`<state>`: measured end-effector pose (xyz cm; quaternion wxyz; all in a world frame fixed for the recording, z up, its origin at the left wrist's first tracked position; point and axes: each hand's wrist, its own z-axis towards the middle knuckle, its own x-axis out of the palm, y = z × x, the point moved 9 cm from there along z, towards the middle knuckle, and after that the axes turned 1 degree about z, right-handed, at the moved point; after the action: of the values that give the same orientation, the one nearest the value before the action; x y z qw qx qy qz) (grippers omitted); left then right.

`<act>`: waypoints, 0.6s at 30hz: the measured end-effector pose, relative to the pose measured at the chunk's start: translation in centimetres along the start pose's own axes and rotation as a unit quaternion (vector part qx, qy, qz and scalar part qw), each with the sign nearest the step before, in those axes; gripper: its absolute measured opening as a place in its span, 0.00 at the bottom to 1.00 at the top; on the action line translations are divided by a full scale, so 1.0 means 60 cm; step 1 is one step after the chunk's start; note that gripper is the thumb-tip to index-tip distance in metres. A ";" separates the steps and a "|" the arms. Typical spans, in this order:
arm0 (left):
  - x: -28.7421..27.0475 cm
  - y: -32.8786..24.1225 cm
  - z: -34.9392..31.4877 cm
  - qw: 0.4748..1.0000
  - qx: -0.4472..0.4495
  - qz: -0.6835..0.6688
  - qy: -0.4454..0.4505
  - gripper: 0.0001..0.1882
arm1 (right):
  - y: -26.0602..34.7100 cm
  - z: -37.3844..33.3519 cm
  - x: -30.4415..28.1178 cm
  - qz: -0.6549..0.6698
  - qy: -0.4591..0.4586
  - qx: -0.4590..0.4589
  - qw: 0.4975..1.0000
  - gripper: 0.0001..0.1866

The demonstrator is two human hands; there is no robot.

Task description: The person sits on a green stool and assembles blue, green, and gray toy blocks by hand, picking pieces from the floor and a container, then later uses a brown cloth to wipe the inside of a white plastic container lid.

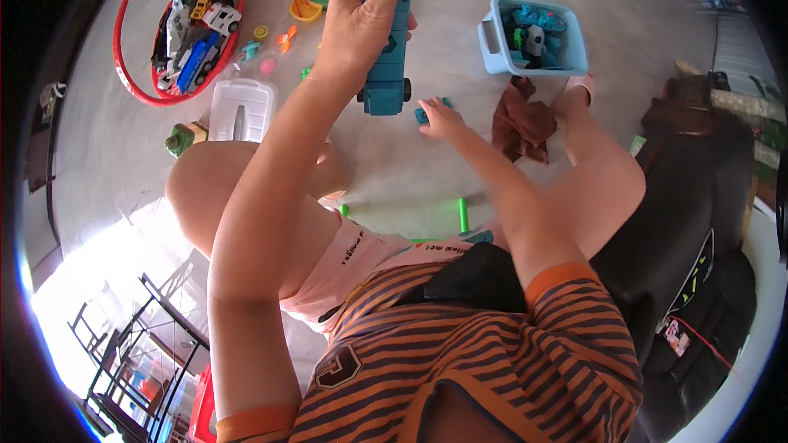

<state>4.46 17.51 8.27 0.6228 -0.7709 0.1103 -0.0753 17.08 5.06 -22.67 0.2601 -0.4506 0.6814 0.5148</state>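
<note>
My left hand (357,37) is closed around a long teal toy truck (385,92), raised above the floor with its dark wheels at the near end. The thumb lies along its top, and the far end runs up to the picture's edge. Lower and to the right, my right hand (444,120) pinches a small teal toy piece (422,116). Part of that piece is covered by the fingers, and its exact kind does not show. A crumpled brown cloth (522,121) lies to the right of this hand.
A light blue bin (492,56) of toys stands far right. Far left is a red-rimmed basket (121,66) full of toy vehicles. A clear plastic box (261,97) sits by my left knee, near small loose toys. A black sofa (669,197) borders the right side.
</note>
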 end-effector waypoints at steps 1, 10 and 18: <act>-0.004 0.007 0.002 1.000 -0.012 -0.005 -0.003 0.23 | -0.014 0.001 0.030 -0.029 0.058 0.064 0.996 0.31; 0.001 0.053 0.019 0.991 -0.083 -0.087 0.053 0.30 | -0.027 0.045 -0.084 0.339 -0.055 0.027 0.939 0.24; 0.024 0.078 -0.006 0.985 -0.086 0.019 0.151 0.31 | 0.123 -0.017 -0.429 0.389 0.016 -0.100 0.916 0.22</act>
<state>5.41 15.82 3.73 0.5317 -0.7990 0.2239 -0.1697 22.48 13.49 2.17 -0.0185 -0.1817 0.7520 0.6333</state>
